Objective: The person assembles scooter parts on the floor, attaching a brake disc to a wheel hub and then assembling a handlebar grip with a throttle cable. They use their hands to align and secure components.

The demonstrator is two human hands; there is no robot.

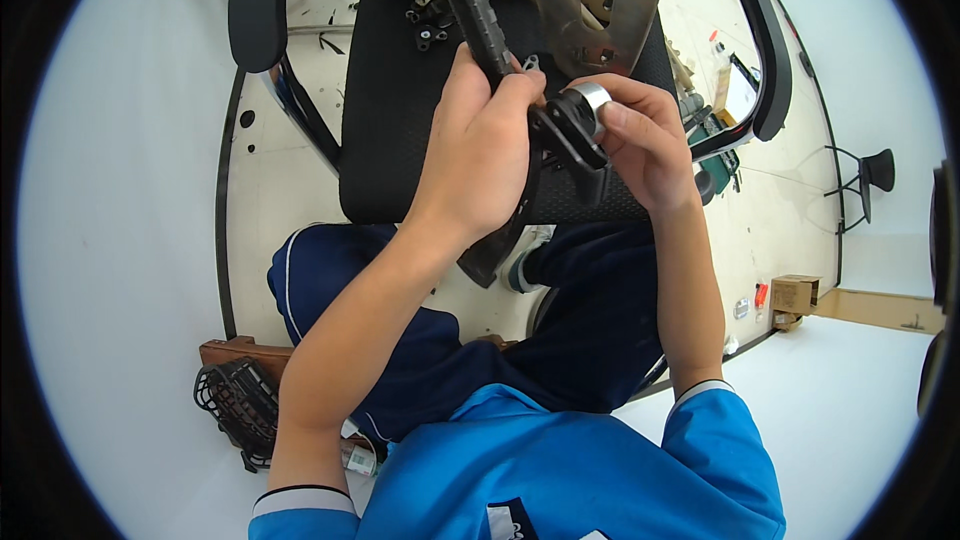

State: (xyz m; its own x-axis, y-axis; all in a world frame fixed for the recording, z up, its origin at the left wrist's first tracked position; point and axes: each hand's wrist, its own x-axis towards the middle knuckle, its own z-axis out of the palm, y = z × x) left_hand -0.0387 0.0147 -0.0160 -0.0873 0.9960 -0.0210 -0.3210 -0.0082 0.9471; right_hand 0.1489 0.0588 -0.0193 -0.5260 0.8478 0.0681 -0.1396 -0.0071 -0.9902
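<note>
My left hand [475, 155] is closed round a long black plastic part. Its ribbed upper end [480, 25] sticks out above my fingers, and a dark curved lower end [492, 252] shows below my palm. Beside my fingers is a black bracket-like piece [572, 145]; whether it is one with the long part, I cannot tell. My right hand [645, 135] pinches a silver metal ring [593, 105] between thumb and fingers, up against the bracket. The ring's far side is hidden.
In front of me stands a black chair [390, 140] with armrests. On its seat lie a bent metal plate [600, 15] with cut-outs and several small mechanical parts [430, 0]. Cardboard boxes [795, 295] and another black chair [878, 170] are off to the right. A black wire basket [238, 410] is at lower left.
</note>
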